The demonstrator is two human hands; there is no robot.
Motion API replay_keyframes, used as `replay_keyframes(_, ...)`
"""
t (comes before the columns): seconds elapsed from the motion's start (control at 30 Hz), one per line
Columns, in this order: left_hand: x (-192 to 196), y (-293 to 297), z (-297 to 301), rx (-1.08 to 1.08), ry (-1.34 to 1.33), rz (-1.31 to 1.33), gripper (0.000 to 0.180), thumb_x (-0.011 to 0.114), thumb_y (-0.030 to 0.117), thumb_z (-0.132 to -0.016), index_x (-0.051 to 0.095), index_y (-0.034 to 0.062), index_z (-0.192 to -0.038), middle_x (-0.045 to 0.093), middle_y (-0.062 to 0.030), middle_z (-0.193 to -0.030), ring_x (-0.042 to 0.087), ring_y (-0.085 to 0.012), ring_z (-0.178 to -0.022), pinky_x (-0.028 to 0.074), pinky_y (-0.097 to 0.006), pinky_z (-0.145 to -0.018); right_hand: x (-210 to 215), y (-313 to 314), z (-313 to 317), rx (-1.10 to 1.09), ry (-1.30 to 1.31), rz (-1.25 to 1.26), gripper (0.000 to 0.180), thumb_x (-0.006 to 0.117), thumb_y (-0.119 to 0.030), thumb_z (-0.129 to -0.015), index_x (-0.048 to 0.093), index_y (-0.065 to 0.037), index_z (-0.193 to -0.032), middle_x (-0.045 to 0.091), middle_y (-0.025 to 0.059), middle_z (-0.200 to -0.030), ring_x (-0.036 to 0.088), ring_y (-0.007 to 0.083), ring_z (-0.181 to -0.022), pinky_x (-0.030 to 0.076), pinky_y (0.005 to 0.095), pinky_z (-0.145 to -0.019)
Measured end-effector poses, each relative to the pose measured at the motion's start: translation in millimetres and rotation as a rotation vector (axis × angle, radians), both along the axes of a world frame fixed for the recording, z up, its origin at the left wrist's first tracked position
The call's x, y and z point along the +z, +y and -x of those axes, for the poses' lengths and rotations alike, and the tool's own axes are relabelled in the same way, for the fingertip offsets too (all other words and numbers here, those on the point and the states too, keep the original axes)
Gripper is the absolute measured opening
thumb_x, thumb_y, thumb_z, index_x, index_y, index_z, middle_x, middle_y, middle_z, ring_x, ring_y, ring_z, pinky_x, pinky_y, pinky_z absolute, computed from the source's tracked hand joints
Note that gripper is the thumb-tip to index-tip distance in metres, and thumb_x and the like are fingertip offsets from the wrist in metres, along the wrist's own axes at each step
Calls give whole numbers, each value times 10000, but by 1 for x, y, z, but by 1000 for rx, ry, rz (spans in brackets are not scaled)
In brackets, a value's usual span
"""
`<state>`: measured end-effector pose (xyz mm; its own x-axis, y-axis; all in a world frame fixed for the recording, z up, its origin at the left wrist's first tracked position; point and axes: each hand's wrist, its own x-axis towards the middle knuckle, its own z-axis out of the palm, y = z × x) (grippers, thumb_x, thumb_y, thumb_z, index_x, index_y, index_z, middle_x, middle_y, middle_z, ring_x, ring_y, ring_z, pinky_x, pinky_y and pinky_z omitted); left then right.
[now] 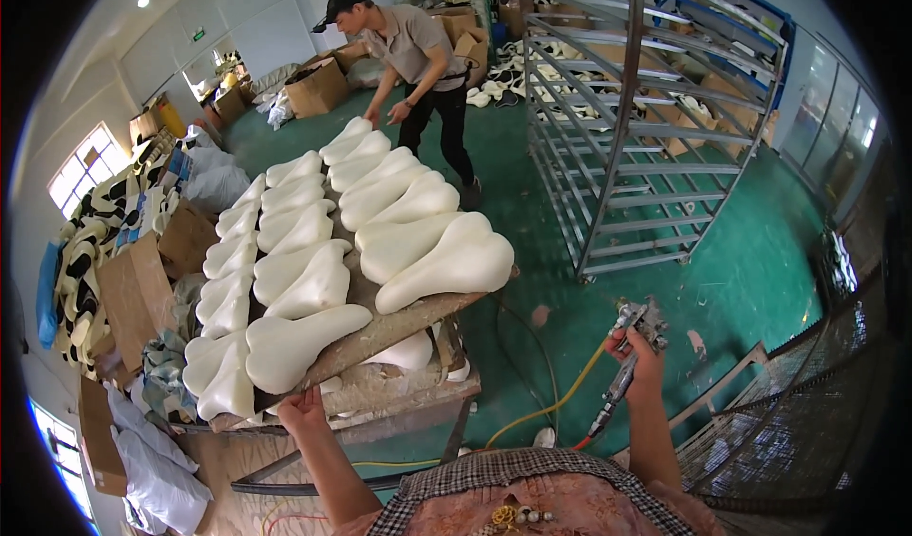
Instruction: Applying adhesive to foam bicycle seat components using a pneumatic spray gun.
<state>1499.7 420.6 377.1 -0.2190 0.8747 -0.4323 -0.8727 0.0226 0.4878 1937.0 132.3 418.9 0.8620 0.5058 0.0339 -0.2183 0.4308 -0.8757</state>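
Note:
My right hand (642, 363) is wrapped around a metal spray gun (622, 379), held out over the floor to the right. A yellow hose and a red hose run to the gun. My left hand (302, 411) grips the near edge of a wooden board (375, 322), its fingers curled at the rim. On the board, white bicycle saddle-shaped foam pieces (294, 346) lie in rows, some overlapping. The board rests on a worn table or stand, and more white pieces (407, 351) show underneath. At the far end, a co-worker (418, 66) leans over with both hands near the board.
A tall metal rack (622, 146) on wheels stands on the green floor to the right. Piles of saddles (85, 260), cardboard boxes (128, 294) and white bags (157, 474) crowd the left side. A yellow hose (551, 408) trails across the floor. Dark mesh (788, 412) is at right.

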Motion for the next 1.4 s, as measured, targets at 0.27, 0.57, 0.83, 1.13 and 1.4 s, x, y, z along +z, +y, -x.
replay_keyframes(0.27,4,-6,-6,-33,87,-28,433,390,43,-653,513,-55,-1056,543,-192,-1078,546,-366,-995,487,-481,-840,-2,-2,-7,4,-21,-16,131,582,-127,-822,594,-8,-876,618,80,-778,617,189,-658,484,289,-594)
replay_keyframes(0.57,11,-11,-12,-77,58,35,388,405,70,-688,526,-1,-1049,526,-184,-1108,534,-358,-1006,462,-513,-855,-6,4,-9,40,2,-15,152,587,-140,-822,588,-4,-890,618,87,-787,618,197,-676,498,310,-617)
replay_keyframes(0.83,45,-27,-53,-146,91,36,403,429,101,-681,536,33,-1063,533,-137,-1116,515,-359,-1032,409,-543,-892,-13,4,-18,36,29,-4,145,564,-142,-830,585,-8,-881,617,96,-797,611,211,-705,512,345,-661)
replay_keyframes(1.13,227,-62,-163,-336,-187,-653,550,376,-3,-685,422,-18,-1233,401,-193,-1316,354,-366,-1245,277,-570,-1036,-51,-5,-64,1,168,-144,158,593,-108,-810,564,-2,-924,616,94,-779,611,198,-667,527,332,-630)
replay_keyframes(1.4,361,-63,-282,-648,-387,-998,611,359,70,-769,197,-41,-1348,144,-237,-1432,115,-426,-1326,169,-586,-1067,-66,-8,-103,-44,254,-182,146,586,-90,-811,561,0,-924,604,92,-767,596,197,-638,531,335,-605)
